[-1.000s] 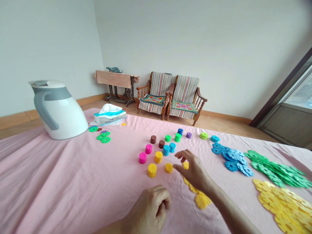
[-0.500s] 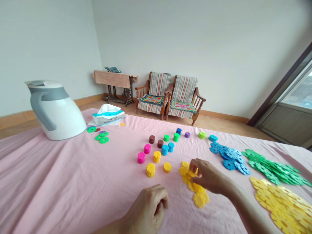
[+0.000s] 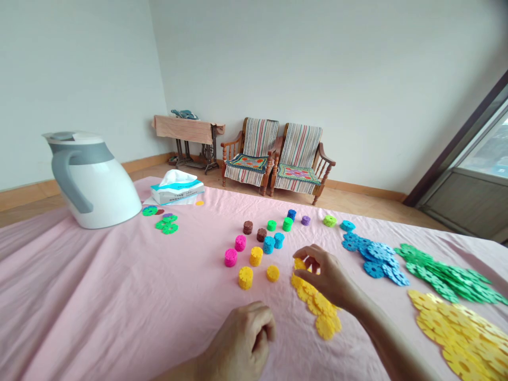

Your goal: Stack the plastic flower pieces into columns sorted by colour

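Note:
My right hand (image 3: 321, 270) is at the far end of a loose pile of yellow snowflake discs (image 3: 319, 304). Its thumb and fingers are curled round the edges of a yellow snowflake disc (image 3: 300, 263). My left hand (image 3: 244, 338) rests on the cloth in a loose fist, with nothing seen in it. Just beyond it are short yellow stacks (image 3: 245, 278) of the same discs. Pink stacks (image 3: 230, 257), brown stacks (image 3: 248, 227), light blue stacks (image 3: 269, 244) and green stacks (image 3: 288, 224) are further back.
Larger piles of blue discs (image 3: 375, 256), green discs (image 3: 448, 272) and yellow discs (image 3: 460, 333) spread along the right. At the left stand a white jug (image 3: 107, 188) and a tissue box (image 3: 178, 191), near a few loose green discs (image 3: 169, 225). Pink cloth (image 3: 119, 296) covers the table.
My right hand has shifted left and away from me, to the pile's far end, and its fingers now curl round a yellow snowflake disc. My left hand has stayed in place.

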